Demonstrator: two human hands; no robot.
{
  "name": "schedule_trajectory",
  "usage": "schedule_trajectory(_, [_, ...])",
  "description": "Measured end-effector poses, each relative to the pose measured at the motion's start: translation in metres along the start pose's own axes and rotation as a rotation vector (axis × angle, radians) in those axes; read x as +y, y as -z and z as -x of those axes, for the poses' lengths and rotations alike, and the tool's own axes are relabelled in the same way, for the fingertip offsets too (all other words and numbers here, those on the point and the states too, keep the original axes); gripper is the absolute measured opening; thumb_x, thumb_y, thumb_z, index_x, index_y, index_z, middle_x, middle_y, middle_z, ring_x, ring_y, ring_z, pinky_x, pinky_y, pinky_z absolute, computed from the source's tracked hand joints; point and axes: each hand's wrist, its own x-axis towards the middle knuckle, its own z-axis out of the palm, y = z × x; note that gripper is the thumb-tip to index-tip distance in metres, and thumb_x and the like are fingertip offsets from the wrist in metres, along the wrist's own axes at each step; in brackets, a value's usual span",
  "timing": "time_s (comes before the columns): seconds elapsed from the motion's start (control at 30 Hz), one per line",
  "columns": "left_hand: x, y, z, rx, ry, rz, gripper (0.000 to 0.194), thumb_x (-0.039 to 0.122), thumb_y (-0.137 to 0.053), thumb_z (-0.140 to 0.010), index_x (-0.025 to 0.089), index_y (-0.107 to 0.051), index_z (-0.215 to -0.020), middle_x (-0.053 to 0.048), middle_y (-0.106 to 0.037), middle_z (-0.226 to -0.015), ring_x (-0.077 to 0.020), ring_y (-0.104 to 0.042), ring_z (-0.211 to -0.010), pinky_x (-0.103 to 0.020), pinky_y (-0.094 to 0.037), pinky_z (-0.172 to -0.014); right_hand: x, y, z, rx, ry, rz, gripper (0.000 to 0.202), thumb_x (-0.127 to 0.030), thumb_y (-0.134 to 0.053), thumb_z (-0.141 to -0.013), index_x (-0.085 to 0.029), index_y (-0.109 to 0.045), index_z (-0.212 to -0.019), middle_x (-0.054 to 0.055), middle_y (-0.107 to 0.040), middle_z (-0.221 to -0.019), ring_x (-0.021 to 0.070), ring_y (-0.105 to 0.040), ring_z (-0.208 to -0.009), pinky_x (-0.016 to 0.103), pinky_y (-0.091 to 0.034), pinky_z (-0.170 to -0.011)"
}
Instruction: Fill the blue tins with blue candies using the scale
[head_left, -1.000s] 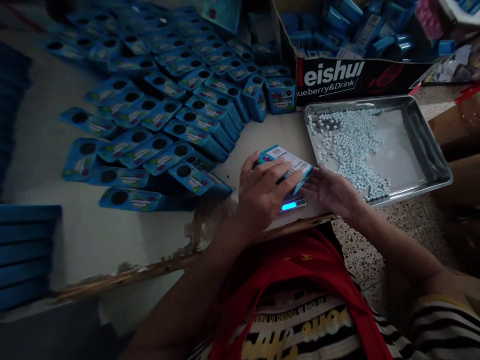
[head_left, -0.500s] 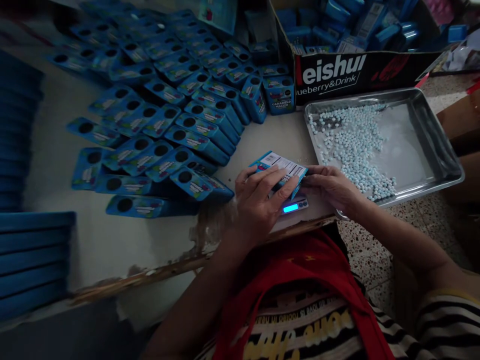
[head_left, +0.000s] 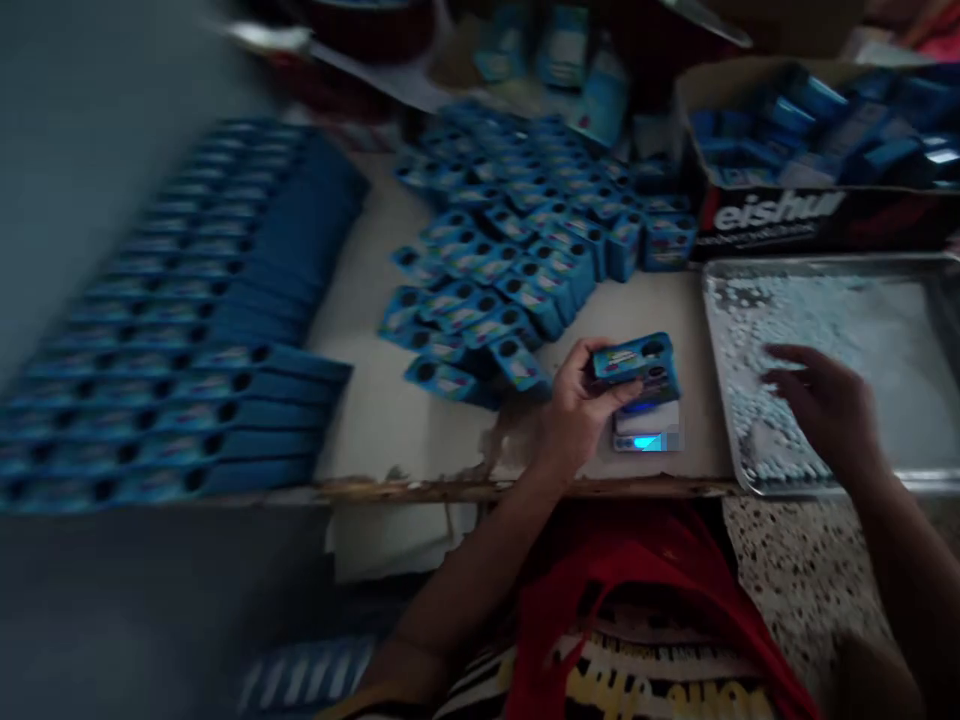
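My left hand (head_left: 585, 405) is closed around a small blue candy box (head_left: 628, 360). The box is tipped so that its round dark hole faces up. Just under it sits a small digital scale (head_left: 621, 440) with a lit blue display, partly covered by the box. Over the metal tray (head_left: 721, 400) hovers my right hand (head_left: 829, 410), its fingers apart and somewhat blurred, with nothing visible in them. Small pale blue and white candies (head_left: 757, 385) lie across the tray's left part, near those fingertips. Whether the fingers touch any candies I cannot tell.
Many similar blue boxes (head_left: 517, 240) crowd the table beyond my left hand. Neat rows of blue boxes (head_left: 187, 330) stand at the left. Behind the tray is a black carton (head_left: 810, 215) full of blue packs. The worn table edge (head_left: 450, 490) runs before me.
The view has swung left. My right hand has left the box and moved right over the tray. The box, now in my left hand alone, has been turned so its hole shows.
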Motion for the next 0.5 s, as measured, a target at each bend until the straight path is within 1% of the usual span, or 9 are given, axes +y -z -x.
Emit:
schedule_trajectory(0.03, [0.011, 0.01, -0.001, -0.01, 0.001, 0.039, 0.053, 0.043, -0.098, -0.078, 0.025, -0.07, -0.119, 0.0, -0.078, -0.104, -0.0222, -0.078, -0.094, -0.033, -0.066, -0.086, 0.006, 0.005, -0.003, 0.116, 0.137, 0.229, 0.03, -0.029, -0.073, -0.1, -0.026, -0.085, -0.127, 0.02, -0.076, -0.145, 0.047, -0.076, -0.128, 0.067, -0.067, -0.098])
schedule_trajectory(0.07, [0.025, 0.026, -0.002, -0.003, -0.041, 0.026, 0.054, 0.042, -0.099, -0.078, 0.025, -0.071, -0.121, -0.001, -0.08, -0.109, -0.0224, -0.078, -0.098, -0.033, -0.067, -0.088, 0.01, 0.005, -0.008, 0.166, 0.263, 0.391, 0.029, -0.029, -0.07, -0.103, -0.025, -0.085, -0.127, 0.022, -0.068, -0.158, 0.0538, -0.068, -0.141, 0.073, -0.062, -0.104])
schedule_trajectory(0.1, [0.04, 0.046, -0.004, 0.021, -0.114, -0.036, 0.056, 0.041, -0.1, -0.078, 0.024, -0.073, -0.124, -0.003, -0.08, -0.117, -0.023, -0.079, -0.104, -0.034, -0.067, -0.093, 0.011, 0.0, -0.013, 0.149, 0.39, 0.472, 0.027, -0.031, -0.069, -0.105, -0.024, -0.085, -0.126, 0.024, -0.067, -0.16, 0.0565, -0.066, -0.143, 0.075, -0.06, -0.105])
schedule_trajectory(0.17, [0.075, 0.101, -0.012, 0.124, -0.289, -0.221, 0.063, 0.04, -0.101, -0.078, 0.022, -0.075, -0.133, -0.005, -0.08, -0.132, -0.0245, -0.077, -0.115, -0.037, -0.067, -0.103, 0.0, -0.025, -0.024, -0.02, 0.568, 0.454, 0.027, -0.035, -0.067, -0.109, -0.025, -0.082, -0.129, 0.022, -0.075, -0.148, 0.0505, -0.075, -0.131, 0.068, -0.064, -0.101])
schedule_trajectory(0.2, [0.093, 0.134, -0.019, 0.178, -0.371, -0.317, 0.067, 0.041, -0.101, -0.077, 0.02, -0.075, -0.135, -0.005, -0.08, -0.132, -0.0245, -0.076, -0.115, -0.039, -0.066, -0.105, -0.011, -0.044, -0.029, -0.143, 0.631, 0.396, 0.028, -0.035, -0.065, -0.111, -0.026, -0.081, -0.133, 0.019, -0.08, -0.137, 0.0437, -0.08, -0.12, 0.061, -0.067, -0.096])
schedule_trajectory(0.27, [0.123, 0.205, -0.044, 0.295, -0.431, -0.378, 0.078, 0.034, -0.106, -0.066, 0.015, -0.073, -0.135, -0.003, -0.081, -0.124, -0.0216, -0.073, -0.108, -0.04, -0.064, -0.109, -0.043, -0.088, -0.041, -0.358, 0.737, 0.319, 0.033, -0.028, -0.058, -0.115, -0.026, -0.076, -0.143, 0.013, -0.084, -0.124, 0.0326, -0.083, -0.108, 0.047, -0.068, -0.091])
schedule_trajectory(0.33, [0.144, 0.27, -0.078, 0.356, -0.394, -0.524, 0.087, 0.02, -0.11, -0.053, 0.01, -0.071, -0.13, 0.001, -0.082, -0.114, -0.0168, -0.068, -0.097, -0.039, -0.063, -0.109, -0.078, -0.133, -0.057, -0.493, 0.897, 0.396, 0.042, -0.016, -0.051, -0.114, -0.025, -0.074, -0.149, 0.014, -0.082, -0.131, 0.0301, -0.081, -0.114, 0.042, -0.065, -0.093])
schedule_trajectory(0.4, [0.154, 0.321, -0.112, 0.32, -0.259, -0.671, 0.078, 0.01, -0.105, -0.062, 0.01, -0.068, -0.13, 0.007, -0.081, -0.107, -0.0112, -0.064, -0.089, -0.031, -0.062, -0.104, -0.106, -0.17, -0.074, -0.578, 1.017, 0.553, 0.05, -0.006, -0.05, -0.109, -0.025, -0.074, -0.149, 0.014, -0.079, -0.135, 0.028, -0.08, -0.113, 0.037, -0.062, -0.085])
schedule_trajectory(0.5, [0.152, 0.365, -0.148, 0.224, -0.169, -0.748, 0.055, 0.006, -0.093, -0.076, 0.009, -0.068, -0.126, 0.012, -0.08, -0.098, -0.0066, -0.06, -0.085, -0.02, -0.058, -0.096, -0.13, -0.201, -0.094, -0.659, 1.112, 0.766, 0.048, -0.004, -0.055, -0.106, -0.025, -0.078, -0.142, 0.013, -0.079, -0.128, 0.0242, -0.079, -0.099, 0.031, -0.054, -0.072])
